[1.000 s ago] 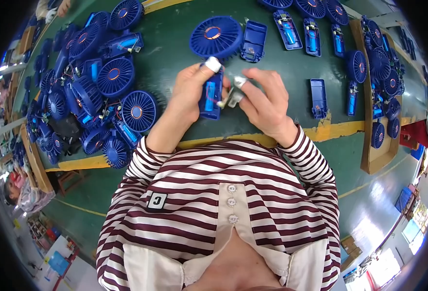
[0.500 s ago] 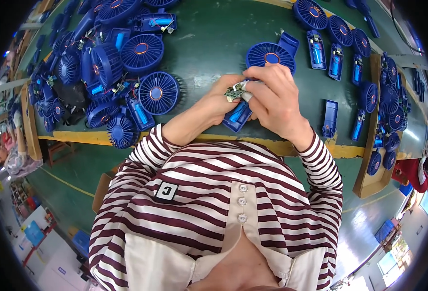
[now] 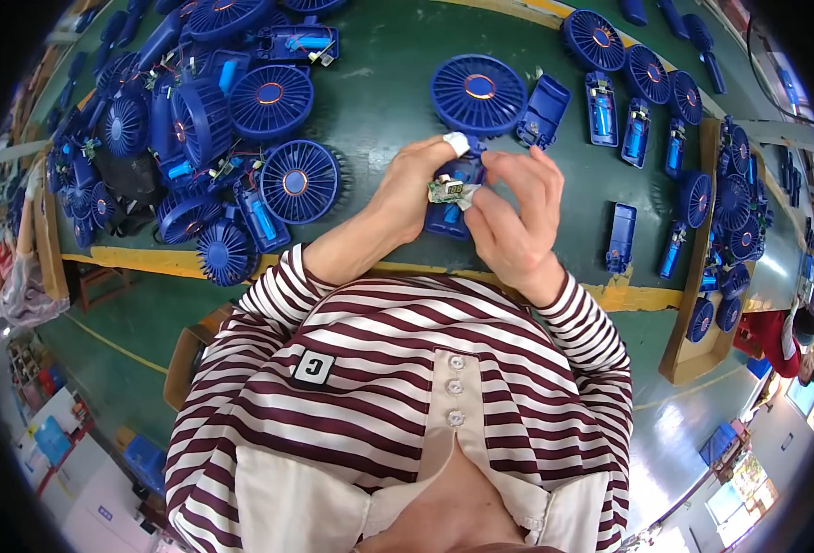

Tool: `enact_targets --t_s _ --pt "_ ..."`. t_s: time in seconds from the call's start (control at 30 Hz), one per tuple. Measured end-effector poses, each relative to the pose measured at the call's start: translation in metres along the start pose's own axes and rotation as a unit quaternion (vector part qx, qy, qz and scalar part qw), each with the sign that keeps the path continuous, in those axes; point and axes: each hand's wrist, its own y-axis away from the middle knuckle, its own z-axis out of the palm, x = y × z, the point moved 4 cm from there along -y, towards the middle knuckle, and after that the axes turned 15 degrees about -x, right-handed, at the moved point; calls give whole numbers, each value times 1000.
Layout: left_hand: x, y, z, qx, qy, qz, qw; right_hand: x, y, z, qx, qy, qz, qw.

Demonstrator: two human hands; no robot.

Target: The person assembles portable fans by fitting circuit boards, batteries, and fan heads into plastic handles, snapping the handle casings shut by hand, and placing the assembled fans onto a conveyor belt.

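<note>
Left hand: the left hand (image 3: 418, 184) is closed around the blue fan handle (image 3: 451, 205), with one white-taped fingertip (image 3: 456, 143) pointing up toward the fan head.
Right hand: the right hand (image 3: 515, 221) has its fingertips pinched together on a small circuit board (image 3: 447, 192), held against the front of the handle.
Fan in work: one blue fan, its round fan head (image 3: 478, 95) lying on the green table (image 3: 379, 83), its handle raised between both hands, just above the table's yellow front edge.
Loose part beside it: one open blue handle shell (image 3: 544, 109), touching the fan head's right side.
Pile on the left: a heap of blue fans (image 3: 195, 120), at least ten, overlapping so that an exact count is not possible; the nearest one (image 3: 298, 181) lies just left of the left hand.
Row on the right: four handle halves with batteries showing (image 3: 635, 134) and several more fan heads (image 3: 646, 72) farther out.
Near right: two separate blue handles (image 3: 620, 236), well apart from the right hand.
Clothing: one striped maroon-and-white shirt (image 3: 398, 387), both sleeves reaching up to the hands.
</note>
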Motion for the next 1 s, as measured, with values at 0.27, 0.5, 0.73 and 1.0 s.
enact_targets --t_s 0.27,0.5,0.73,1.0 --pt "1 -2 -2 28 -14 34 999 1 10 9 -5 18 20 1000" --pt "0 0 1 21 -36 34 999 8 13 12 -24 21 29 999" --pt "-3 2 -1 28 -42 17 999 8 6 8 -81 30 33 996" --pt "-6 2 -11 55 -6 -18 998 19 2 2 -110 -94 64 987"
